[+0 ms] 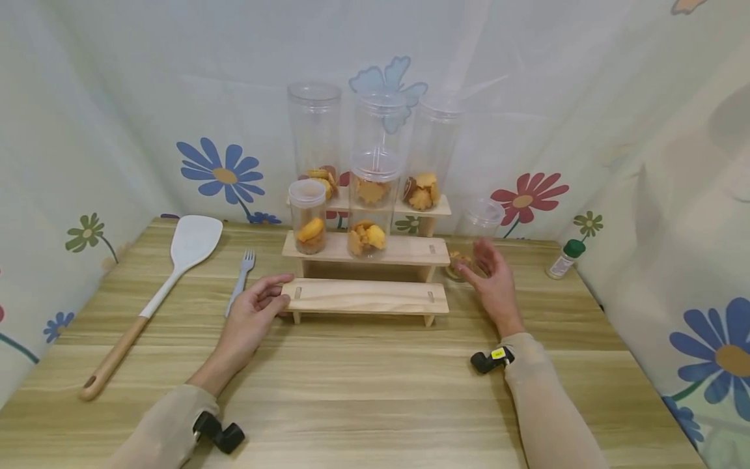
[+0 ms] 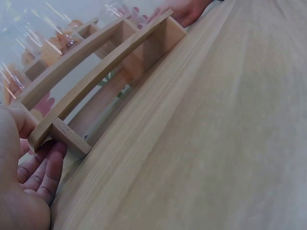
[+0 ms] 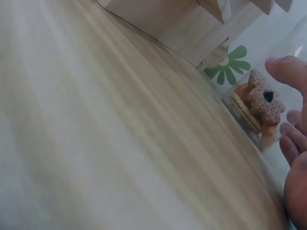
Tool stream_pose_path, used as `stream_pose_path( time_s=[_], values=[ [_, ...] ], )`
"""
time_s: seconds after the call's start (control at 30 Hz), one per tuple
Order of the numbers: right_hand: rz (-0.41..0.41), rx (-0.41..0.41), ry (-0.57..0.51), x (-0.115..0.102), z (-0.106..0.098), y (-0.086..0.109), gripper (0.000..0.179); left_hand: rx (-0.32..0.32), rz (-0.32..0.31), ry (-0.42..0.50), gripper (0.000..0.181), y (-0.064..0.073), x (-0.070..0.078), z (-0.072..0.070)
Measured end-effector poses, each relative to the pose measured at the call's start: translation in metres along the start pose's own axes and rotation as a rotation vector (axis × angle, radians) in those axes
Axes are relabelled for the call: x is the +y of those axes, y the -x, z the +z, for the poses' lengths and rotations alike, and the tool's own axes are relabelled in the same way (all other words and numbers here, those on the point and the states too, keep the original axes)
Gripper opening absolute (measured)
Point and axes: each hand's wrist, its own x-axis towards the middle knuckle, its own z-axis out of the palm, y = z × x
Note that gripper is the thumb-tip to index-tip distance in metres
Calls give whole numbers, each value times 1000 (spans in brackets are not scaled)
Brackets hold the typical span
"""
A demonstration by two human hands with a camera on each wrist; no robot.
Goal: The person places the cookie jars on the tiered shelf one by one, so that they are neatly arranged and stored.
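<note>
A three-step wooden display stand (image 1: 363, 296) is in the middle of the table. At the left end of its lowest step, my left hand (image 1: 249, 319) pinches the board, thumb above and fingers underneath in the left wrist view. Beyond the stand's right end, a clear jar (image 1: 482, 215) with cookies stands on the table. My right hand (image 1: 497, 286) is beside that jar, thumb and fingers spread apart. Cookies (image 3: 261, 100) show inside the jar in the right wrist view, near the thumb. The middle step carries a short jar (image 1: 308, 221) and a taller jar (image 1: 368, 238).
Three tall clear jars with cookies, among them the left one (image 1: 314, 130), stand on the top step. Left of the stand lie a white spatula (image 1: 196, 241) and a grey fork (image 1: 241, 277). A green-capped shaker bottle (image 1: 565, 259) stands far right. Flowered curtains hang behind.
</note>
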Motion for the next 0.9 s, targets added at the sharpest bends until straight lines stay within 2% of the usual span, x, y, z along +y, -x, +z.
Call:
stream_pose_path(
  time_s=[0.3, 0.9],
  values=[
    [2, -15, 21, 2, -1, -2, 77, 0, 9, 0, 38, 0, 3, -1],
    [-17, 54, 1, -5, -5, 0, 63, -9, -7, -36, 38, 1, 3, -1]
  ],
)
